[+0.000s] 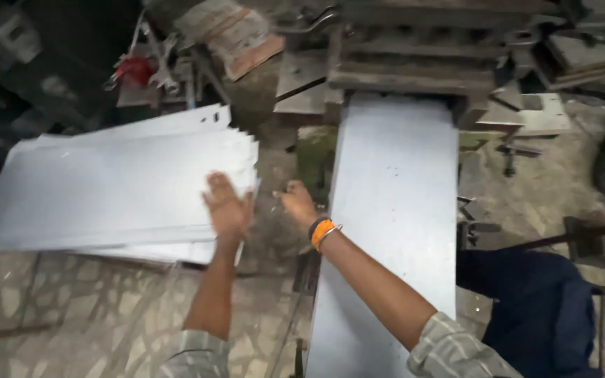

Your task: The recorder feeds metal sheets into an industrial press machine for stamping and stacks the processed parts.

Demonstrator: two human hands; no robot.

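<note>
Likely thin, floppy, sharp-edged: left hand (227,207) flat, open grip on sheet stack (117,185) end; right hand (295,203) beside stack, open, empty.

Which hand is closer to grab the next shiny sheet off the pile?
Probably the left hand: it already lies on the stack of metal sheets. The right hand hovers beside it, over the gap.

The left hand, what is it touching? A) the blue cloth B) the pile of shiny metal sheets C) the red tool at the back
B: the left hand lies flat on the near end of the pile of metal sheets on the floor.
</note>
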